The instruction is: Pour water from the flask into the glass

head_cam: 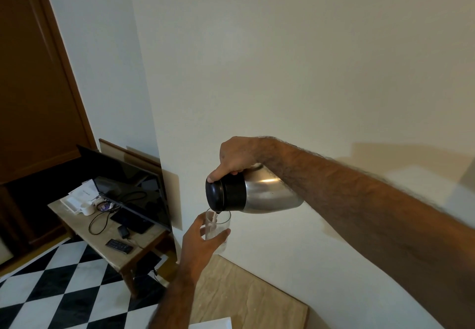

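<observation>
Right hand (237, 157) clamps flask (257, 191), tipped sideways, spout at 6 o'clock over glass (218, 228) so water lands inside. Left hand (200, 243) wraps glass, raised under spout.

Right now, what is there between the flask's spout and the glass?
Only a thin stream of water, falling from the tilted flask in the right hand into the glass held by the left hand, in the head view.

The steel flask (259, 192) is held tipped nearly level by the right hand (237, 157), black cap leftward. Water is being poured into the clear glass (218, 231), gripped upright by the left hand (200, 247) above the beige tabletop (246, 300).
</observation>
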Motion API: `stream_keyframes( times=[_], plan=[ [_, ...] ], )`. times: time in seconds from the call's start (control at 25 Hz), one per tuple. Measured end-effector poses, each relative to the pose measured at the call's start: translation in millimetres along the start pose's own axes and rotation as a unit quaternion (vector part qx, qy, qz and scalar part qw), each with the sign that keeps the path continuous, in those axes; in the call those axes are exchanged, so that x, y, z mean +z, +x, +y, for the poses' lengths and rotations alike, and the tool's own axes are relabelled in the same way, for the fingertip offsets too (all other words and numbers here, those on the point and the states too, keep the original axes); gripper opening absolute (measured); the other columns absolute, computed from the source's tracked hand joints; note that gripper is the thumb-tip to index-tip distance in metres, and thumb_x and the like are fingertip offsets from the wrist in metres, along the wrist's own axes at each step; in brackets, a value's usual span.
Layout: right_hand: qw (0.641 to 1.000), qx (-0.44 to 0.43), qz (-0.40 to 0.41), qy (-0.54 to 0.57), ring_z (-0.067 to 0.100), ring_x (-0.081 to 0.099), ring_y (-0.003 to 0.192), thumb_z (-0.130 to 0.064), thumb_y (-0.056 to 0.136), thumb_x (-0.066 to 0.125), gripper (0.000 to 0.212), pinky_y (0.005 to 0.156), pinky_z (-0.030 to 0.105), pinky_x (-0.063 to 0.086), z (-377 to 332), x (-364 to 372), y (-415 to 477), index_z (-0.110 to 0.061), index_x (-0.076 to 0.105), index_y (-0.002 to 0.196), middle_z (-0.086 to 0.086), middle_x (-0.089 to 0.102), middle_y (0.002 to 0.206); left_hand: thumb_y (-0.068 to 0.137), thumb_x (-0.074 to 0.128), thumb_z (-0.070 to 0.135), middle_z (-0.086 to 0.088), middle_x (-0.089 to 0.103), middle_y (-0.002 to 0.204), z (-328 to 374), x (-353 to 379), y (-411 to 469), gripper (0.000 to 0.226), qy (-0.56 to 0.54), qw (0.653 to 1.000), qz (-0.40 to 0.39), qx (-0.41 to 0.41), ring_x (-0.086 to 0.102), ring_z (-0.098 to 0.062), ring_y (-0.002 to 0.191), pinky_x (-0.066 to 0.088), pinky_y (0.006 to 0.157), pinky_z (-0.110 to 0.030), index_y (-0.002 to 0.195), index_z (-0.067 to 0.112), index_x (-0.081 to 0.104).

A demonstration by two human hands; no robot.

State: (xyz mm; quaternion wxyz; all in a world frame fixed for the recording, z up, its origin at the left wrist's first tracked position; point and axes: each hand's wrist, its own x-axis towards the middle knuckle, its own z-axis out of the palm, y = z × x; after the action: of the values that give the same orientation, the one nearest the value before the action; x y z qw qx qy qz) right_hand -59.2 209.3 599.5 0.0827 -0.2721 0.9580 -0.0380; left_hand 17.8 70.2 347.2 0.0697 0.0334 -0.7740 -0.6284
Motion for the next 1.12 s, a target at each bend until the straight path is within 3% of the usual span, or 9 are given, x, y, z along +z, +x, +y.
stream_keyframes(
  times=[0.24,0.44,0.72,0.88,1.12],
  plan=[
    [1.0,-0.005,0.008,-0.009,0.017,0.061,0.064,-0.073,0.075,0.073,0.06,0.075,0.037,0.049,-4,-6,-1,-0.017,0.063,0.056,-0.006,0.061,0.054,0.08,0.084,0.038,0.002,0.062,0.14,1,-3,1,0.064,-0.001,1.0,0.002,0.004,0.06,-0.017,0.12,0.049,0.098,-0.036,0.137,0.03,0.055],
    [1.0,-0.004,0.014,-0.016,0.017,0.061,0.066,-0.073,0.077,0.072,0.06,0.073,0.036,0.048,-8,-11,-6,-0.017,0.063,0.059,-0.004,0.064,0.06,0.08,0.084,0.036,0.008,0.063,0.131,7,-4,-3,0.048,-0.017,1.0,0.002,0.018,0.061,-0.017,0.118,0.049,0.096,-0.034,0.118,0.044,0.056],
    [0.999,-0.009,0.014,-0.03,0.017,0.059,0.063,-0.073,0.077,0.073,0.06,0.071,0.035,0.048,-15,-18,-10,-0.017,0.062,0.055,-0.006,0.06,0.054,0.081,0.084,0.03,0.022,0.059,0.113,15,-7,-6,0.043,-0.014,1.0,0.002,0.022,0.06,-0.009,0.104,0.044,0.073,-0.006,0.105,0.047,0.054],
    [0.999,-0.01,0.014,-0.035,0.016,0.06,0.065,-0.072,0.078,0.072,0.06,0.067,0.033,0.044,-19,-21,-12,-0.017,0.063,0.057,-0.004,0.062,0.059,0.081,0.085,0.03,0.023,0.059,0.112,15,-8,-7,0.046,-0.019,0.999,0.007,0.027,0.06,-0.01,0.104,0.045,0.077,-0.008,0.112,0.043,0.054],
    [0.999,-0.022,0.005,-0.034,0.015,0.057,0.063,-0.07,0.082,0.072,0.06,0.065,0.03,0.04,-26,-24,-15,-0.016,0.061,0.058,-0.003,0.061,0.059,0.08,0.085,0.033,0.011,0.064,0.124,14,-11,-7,0.048,-0.028,0.999,0.015,0.029,0.061,-0.017,0.115,0.047,0.081,-0.013,0.12,0.037,0.057]
  ],
)
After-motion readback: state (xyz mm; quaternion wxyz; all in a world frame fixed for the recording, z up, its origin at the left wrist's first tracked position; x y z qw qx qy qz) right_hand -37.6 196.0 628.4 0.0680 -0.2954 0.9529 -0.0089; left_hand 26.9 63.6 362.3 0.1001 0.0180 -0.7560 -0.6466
